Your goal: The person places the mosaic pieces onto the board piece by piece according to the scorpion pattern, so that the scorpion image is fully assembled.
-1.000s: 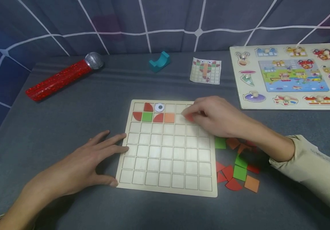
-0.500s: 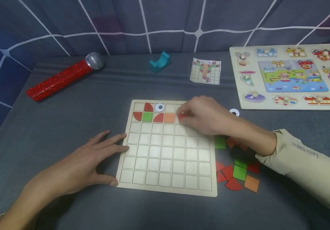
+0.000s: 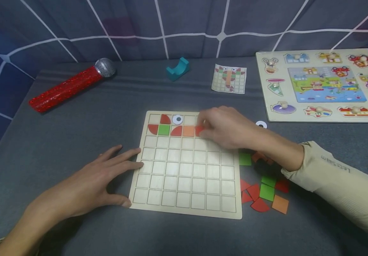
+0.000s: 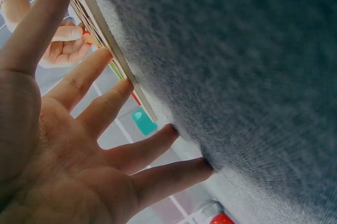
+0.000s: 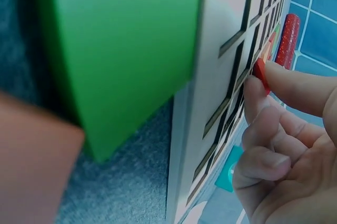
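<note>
A pale wooden grid board (image 3: pixel 187 177) lies in the middle of the table. My right hand (image 3: pixel 227 128) pinches a red quarter-circle tile (image 5: pixel 261 75) between thumb and finger, at the second row just right of an orange square tile (image 3: pixel 188 131). Red quarter circles, a green square tile (image 3: pixel 163 130) and a white eye disc (image 3: pixel 177 119) sit in the board's top two rows. My left hand (image 3: pixel 91 185) spreads its fingers on the table, with thumb and fingertips at the board's left edge. In the left wrist view its straight fingers (image 4: pixel 97 110) reach to that edge.
Loose red, green and orange tiles (image 3: pixel 267 192) lie right of the board, and another eye disc (image 3: pixel 261 124) lies beyond my right wrist. Behind stand a red toy microphone (image 3: pixel 72 85), a teal curved block (image 3: pixel 178 69), a pattern card (image 3: pixel 229 79) and a knob puzzle (image 3: pixel 328 85).
My right hand has moved left across the second row with the red tile, up to the orange square. The eye disc beyond the wrist has come into view. My left hand has stayed put.
</note>
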Demonstrator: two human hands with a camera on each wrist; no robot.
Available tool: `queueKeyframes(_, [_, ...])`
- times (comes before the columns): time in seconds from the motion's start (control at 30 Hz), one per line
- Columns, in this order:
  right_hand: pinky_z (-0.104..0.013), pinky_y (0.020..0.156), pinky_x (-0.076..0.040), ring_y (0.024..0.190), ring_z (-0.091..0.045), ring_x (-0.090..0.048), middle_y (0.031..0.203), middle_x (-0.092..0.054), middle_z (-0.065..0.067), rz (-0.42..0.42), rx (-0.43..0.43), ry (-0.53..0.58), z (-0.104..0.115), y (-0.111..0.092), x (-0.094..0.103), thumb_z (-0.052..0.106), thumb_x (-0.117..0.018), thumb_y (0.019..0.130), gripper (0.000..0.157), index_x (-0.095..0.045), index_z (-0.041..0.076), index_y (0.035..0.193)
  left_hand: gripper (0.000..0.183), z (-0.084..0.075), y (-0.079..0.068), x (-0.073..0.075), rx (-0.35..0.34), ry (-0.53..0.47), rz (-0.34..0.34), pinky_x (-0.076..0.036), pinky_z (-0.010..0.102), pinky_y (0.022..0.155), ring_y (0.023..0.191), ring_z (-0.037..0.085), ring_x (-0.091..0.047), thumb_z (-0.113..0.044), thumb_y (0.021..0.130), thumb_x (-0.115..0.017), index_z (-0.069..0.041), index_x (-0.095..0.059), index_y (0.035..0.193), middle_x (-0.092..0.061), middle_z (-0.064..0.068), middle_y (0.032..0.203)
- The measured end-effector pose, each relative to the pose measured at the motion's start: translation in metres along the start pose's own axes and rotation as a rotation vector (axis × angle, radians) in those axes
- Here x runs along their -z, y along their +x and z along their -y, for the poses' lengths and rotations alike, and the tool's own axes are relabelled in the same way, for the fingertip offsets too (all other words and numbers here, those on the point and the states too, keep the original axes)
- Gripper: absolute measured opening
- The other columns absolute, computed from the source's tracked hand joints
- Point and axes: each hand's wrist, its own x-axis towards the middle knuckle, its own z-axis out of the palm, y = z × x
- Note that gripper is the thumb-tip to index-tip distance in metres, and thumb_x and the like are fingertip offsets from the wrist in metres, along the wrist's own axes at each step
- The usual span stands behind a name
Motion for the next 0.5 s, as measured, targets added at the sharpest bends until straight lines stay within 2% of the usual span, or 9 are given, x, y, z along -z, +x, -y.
queueKeyframes(0.27, [-0.034,0.061,-0.043,0.063,-0.019,-0.053,0.07,-0.061,0.0,-0.017,0.036,-0.039,-0.0001,-0.0002,-0.0031,0.01,-0.073,0.087,0.007,-0.071,0.007,0.093,0.089,-0.0004,0.0002,0.0005,0.01,-0.005,0.003,-0.028,0.078,0.094,0.142,0.05,-0.018,-0.059,0.063,-0.084,-0.031,-0.054,0.141,-0.026,-0.004,0.161])
queueKeyframes(0.5, [-0.033,0.059,-0.041,0.063,-0.019,-0.052,0.068,-0.059,-0.001,-0.033,0.036,-0.05,0.0011,0.0007,-0.0036,0.008,-0.073,0.085,0.01,-0.072,0.005,0.094,0.088,0.0001,0.0006,0.0006,0.006,-0.006,0.005,-0.029,0.078,0.094,0.142,0.05,-0.018,-0.06,0.063,-0.083,-0.031,-0.054,0.141,-0.026,-0.004,0.161])
